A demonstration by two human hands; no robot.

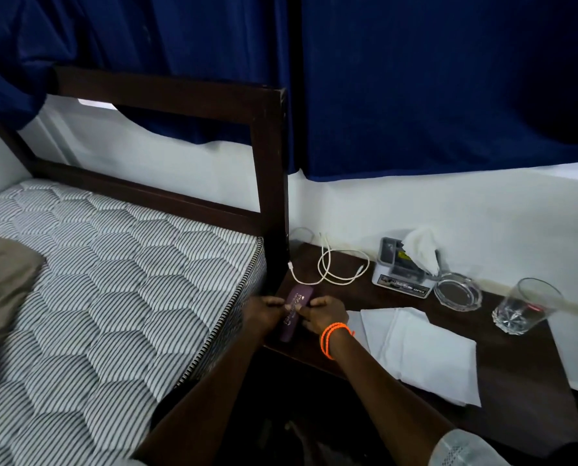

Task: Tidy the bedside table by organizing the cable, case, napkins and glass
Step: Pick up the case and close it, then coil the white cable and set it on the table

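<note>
A purple case (297, 299) with pale lettering lies at the near left corner of the dark bedside table (523, 375). My left hand (264, 312) and my right hand (324, 314), with orange bands at the wrist, both grip the case from either side. A white cable (334, 267) lies in loose loops behind the case. White napkins (422, 351) are spread flat to the right of my right hand. A clear glass (524, 307) stands at the table's right end.
A tissue box (402, 270) with a tissue sticking up sits at the back by the wall, a glass ashtray (459, 292) beside it. The bed's mattress (112, 280) and dark headboard post (274, 196) border the table on the left.
</note>
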